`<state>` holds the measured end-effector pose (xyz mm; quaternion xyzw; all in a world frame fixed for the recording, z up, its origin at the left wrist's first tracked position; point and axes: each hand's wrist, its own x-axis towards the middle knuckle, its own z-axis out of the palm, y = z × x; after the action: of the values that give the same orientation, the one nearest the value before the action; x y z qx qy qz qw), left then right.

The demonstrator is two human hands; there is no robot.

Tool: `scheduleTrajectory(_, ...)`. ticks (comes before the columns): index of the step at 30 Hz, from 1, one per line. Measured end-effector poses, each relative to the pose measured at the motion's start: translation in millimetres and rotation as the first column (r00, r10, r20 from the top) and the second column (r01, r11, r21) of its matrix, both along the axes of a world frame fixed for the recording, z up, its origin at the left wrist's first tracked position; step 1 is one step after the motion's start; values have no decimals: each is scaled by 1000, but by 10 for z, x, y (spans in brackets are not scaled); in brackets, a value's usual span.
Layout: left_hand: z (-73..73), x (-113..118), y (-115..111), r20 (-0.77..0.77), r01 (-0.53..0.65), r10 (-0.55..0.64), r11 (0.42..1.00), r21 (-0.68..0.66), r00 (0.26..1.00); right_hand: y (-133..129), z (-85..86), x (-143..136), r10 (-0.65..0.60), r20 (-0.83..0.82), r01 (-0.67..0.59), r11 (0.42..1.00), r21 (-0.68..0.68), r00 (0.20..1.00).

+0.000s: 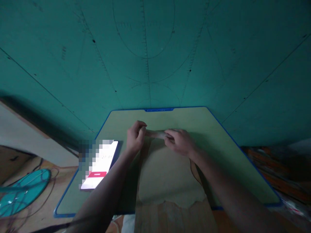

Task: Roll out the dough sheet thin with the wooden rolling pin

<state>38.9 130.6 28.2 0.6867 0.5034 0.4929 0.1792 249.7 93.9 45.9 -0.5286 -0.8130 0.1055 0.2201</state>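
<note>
A wide, thin sheet of pale dough (167, 174) with a ragged near edge lies on a wooden board (177, 220). Across its far end lies a slim wooden rolling pin (156, 134). My left hand (136, 137) is closed around the pin's left end, fingers curled. At the other end, my right hand (179, 141) is wrapped over the pin, hiding its right tip. Both forearms reach in from the near side, and the right one covers part of the dough's right edge.
The board rests on a light green table (194, 118) with a blue rim, against a green wall (155, 71). A lit phone (102, 165) lies left of my left arm. Low on the left is a round turquoise object (26, 191) among cables.
</note>
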Motion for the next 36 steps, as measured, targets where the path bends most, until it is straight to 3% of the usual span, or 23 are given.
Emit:
scheduleTrajectory(10, 28, 25, -42, -47, 1, 0, 1000, 23, 999, 1, -4, 13, 9, 17, -10, 1000, 8, 1000)
scheduleTrajectory(19, 49, 11, -89, -81, 30, -23, 995, 92, 996, -32, 88, 45, 8, -36, -14, 984, -176, 999)
scheduleTrajectory(36, 43, 36, -112, -92, 90, -70, 967, 238, 993, 33, 51, 130, 57, -230, -124, 951, -285, 971)
